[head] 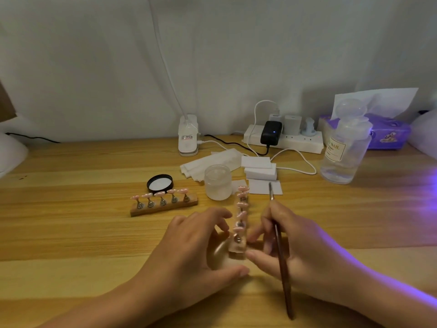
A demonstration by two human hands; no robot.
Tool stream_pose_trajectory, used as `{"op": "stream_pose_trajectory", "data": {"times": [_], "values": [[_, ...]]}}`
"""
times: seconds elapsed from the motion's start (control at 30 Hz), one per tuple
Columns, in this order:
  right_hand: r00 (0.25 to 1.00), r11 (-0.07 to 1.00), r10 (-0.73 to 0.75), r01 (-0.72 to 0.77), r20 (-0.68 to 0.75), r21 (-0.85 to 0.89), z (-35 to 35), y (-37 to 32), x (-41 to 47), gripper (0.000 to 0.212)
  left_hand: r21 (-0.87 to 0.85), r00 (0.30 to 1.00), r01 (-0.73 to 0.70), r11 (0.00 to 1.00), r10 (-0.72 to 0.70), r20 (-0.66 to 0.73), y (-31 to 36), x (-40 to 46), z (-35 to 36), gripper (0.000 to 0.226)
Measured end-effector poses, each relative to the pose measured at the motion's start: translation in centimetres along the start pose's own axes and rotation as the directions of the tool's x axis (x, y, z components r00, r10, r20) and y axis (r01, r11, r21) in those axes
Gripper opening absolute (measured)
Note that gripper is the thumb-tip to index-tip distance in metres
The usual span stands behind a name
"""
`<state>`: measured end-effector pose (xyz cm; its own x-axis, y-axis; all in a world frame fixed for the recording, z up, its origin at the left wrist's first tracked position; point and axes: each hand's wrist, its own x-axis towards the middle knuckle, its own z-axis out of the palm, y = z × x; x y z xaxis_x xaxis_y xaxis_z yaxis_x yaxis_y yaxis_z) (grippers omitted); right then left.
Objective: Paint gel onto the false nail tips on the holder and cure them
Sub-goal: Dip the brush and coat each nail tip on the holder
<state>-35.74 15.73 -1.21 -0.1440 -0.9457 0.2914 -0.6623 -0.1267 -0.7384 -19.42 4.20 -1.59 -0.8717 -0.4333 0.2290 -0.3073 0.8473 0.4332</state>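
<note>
Landmark: the frosted gel jar, open, standing on the wooden table.
Near holder: a nail holder lies end-on just in front of the jar, carrying a row of pink false nail tips; about six show, the nearer ones blurred.
Far holder: a second wooden holder lies left of the jar with five pink tips on metal stands.
Left hand: the left hand has its fingers curled at the left side of the near holder and its thumb below the near end; whether it grips or only touches is unclear.
Right hand: the right hand holds a thin brush, bristles pointing away toward the right of the jar, while its fingertips reach the holder's right side.
Lid: one black jar lid lies upside down left of the jar.
Pads: white wipes, stacked and single, lie just right of and behind the jar.
Behind the jar: a white clip lamp base, a power strip with plugs and cables.
Far right of the jar: one clear pump bottle and a purple tissue box.
</note>
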Motion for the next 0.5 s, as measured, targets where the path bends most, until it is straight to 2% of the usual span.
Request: {"op": "stream_pose_trajectory", "data": {"times": [0.13,0.23,0.33,0.43,0.5], "values": [[0.998,0.999,-0.054,0.054,-0.026,-0.004,0.2,-0.1,-0.1,0.027,-0.023,0.995,0.085,0.996,-0.086,-0.042,-0.1,0.6,-0.2,0.065],[0.985,0.998,-0.024,0.034,-0.173,0.052,-0.2,0.2,0.0,0.012,-0.088,0.992,0.099,0.991,-0.105,-0.065,-0.2,1.0,-0.1,0.053],[0.955,0.982,0.014,0.041,-0.296,0.182,-0.6,0.7,0.4,0.015,-0.125,0.995,0.083,0.989,-0.088,-0.037,-0.9,1.3,-0.6,0.047],[0.939,0.966,-0.035,0.12,-0.342,0.229,-1.5,0.6,1.1,0.039,-0.184,0.998,0.05,0.982,-0.056,-0.029,-2.1,1.6,-1.4,0.049],[0.927,0.951,-0.034,0.145,-0.374,0.272,-2.4,-0.1,2.2,0.043,-0.201,0.997,0.015,0.979,-0.029,-0.069,-2.7,1.9,-1.5,0.05]]}}
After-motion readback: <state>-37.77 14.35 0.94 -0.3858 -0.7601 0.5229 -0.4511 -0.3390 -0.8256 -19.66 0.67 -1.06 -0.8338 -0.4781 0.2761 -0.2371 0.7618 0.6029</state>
